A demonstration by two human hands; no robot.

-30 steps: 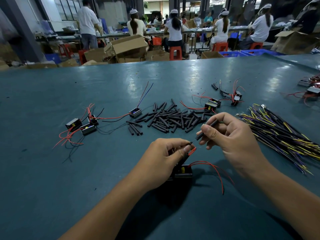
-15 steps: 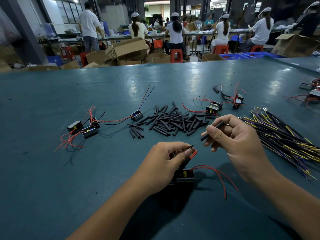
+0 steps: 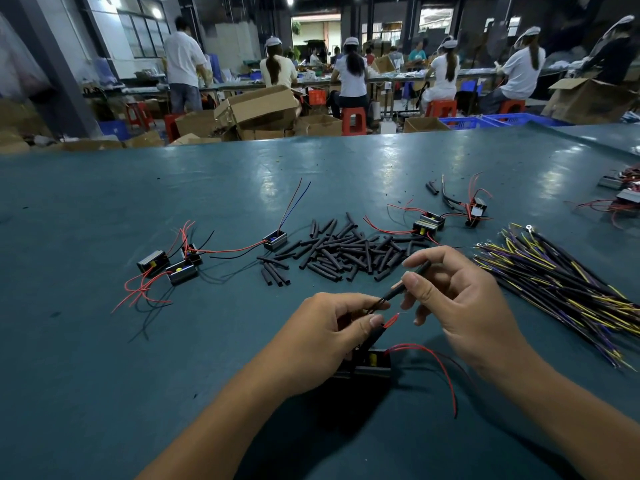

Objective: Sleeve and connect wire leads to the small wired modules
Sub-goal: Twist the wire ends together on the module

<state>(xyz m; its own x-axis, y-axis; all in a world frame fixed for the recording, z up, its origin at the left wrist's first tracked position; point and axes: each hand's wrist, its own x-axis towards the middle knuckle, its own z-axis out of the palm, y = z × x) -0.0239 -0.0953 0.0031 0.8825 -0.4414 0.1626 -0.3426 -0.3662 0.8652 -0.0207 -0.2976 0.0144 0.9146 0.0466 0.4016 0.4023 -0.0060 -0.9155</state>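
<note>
The short black sleeve tube (image 3: 408, 285) has slid closer onto the thin black lead (image 3: 377, 304), pinched by the right hand (image 3: 460, 306). The left hand (image 3: 332, 334) fingers (image 3: 372, 322) pinch the leads above the small black module (image 3: 369, 363) on the teal counter (image 3: 104, 375), near the loose sleeve pile (image 3: 346, 251).

Surface: teal table (image 3: 104, 375).
Centre: heap of black sleeves (image 3: 346, 252).
Left: cluster of small modules (image 3: 169, 266), red leads trailing.
Right: bundle of yellow-purple wires (image 3: 561, 289).
Far right: more modules (image 3: 446, 221).
</note>
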